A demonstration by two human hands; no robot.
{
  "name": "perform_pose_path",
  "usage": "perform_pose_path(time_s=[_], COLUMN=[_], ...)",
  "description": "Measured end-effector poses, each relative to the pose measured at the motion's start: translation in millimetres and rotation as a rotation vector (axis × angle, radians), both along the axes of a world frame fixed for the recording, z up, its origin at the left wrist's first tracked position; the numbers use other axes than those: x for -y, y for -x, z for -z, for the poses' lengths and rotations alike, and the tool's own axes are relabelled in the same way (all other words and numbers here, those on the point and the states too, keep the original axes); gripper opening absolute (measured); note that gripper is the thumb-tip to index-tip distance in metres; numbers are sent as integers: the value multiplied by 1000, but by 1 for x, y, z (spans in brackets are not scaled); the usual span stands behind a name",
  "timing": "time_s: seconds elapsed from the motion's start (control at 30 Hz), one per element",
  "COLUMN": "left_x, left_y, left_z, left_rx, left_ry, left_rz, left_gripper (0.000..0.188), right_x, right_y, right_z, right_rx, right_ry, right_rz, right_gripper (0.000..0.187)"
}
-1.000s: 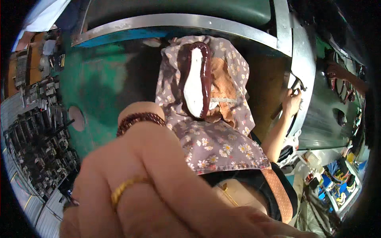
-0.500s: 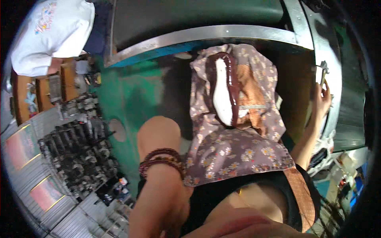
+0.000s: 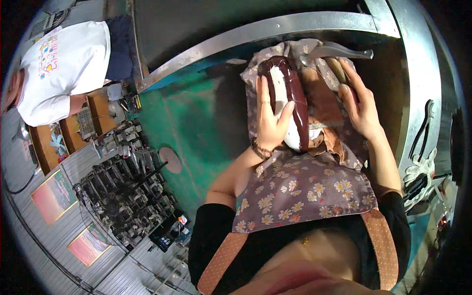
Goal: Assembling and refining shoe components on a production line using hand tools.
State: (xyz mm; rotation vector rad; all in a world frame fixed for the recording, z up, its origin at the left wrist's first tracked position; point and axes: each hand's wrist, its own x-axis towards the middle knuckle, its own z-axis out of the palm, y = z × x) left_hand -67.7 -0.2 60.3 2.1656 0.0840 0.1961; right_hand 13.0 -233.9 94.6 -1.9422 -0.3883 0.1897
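A glossy dark-red shoe upper (image 3: 301, 108) with a white sole side facing up lies on my lap, over the floral apron (image 3: 305, 189). My left hand (image 3: 272, 125) grips it from the left, fingers along one edge and thumb across the white part. In my right hand (image 3: 363, 109) is a hammer (image 3: 336, 70), held by its wooden handle. Its curved metal head extends to the right beyond my fingers, just right of the shoe's far end. The handle's lower part is hidden by my palm.
A metal-edged frame (image 3: 275, 27) runs across the far side. Dark pincers (image 3: 424, 129) hang along the metal ledge at right, above a white glove (image 3: 420, 174). At left are a person in a white shirt (image 3: 69, 69), wooden trays (image 3: 101, 105) and a rack of dark metal parts (image 3: 123, 191).
My right hand has come from the right ledge to beside the shoe and now holds the hammer. My left hand has reached forward from near my body onto the shoe.
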Motion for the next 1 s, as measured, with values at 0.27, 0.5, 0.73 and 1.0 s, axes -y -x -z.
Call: perform_pose_path(time_s=[0.27, 0.5, 0.73, 1.0], left_x=[27, 26, 27, 20], left_y=[-42, -44, -46, -41], left_z=[9, 12, 20, 29], left_rx=[-233, -275, -310, -192], left_ry=[-183, -154, -193, -366], left_rz=[-131, -137, -114, 20], left_gripper=[120, 115, 116, 113], right_x=[-12, -15, -21, -19], right_y=[-2, -2, 5, 12], right_z=[0, -1, 4, -5], right_rx=[591, 278, -30, 177], right_ry=[-7, 131, 531, 518], right_rz=[110, -154, -282, -339], right_gripper=[49, 54, 48, 54])
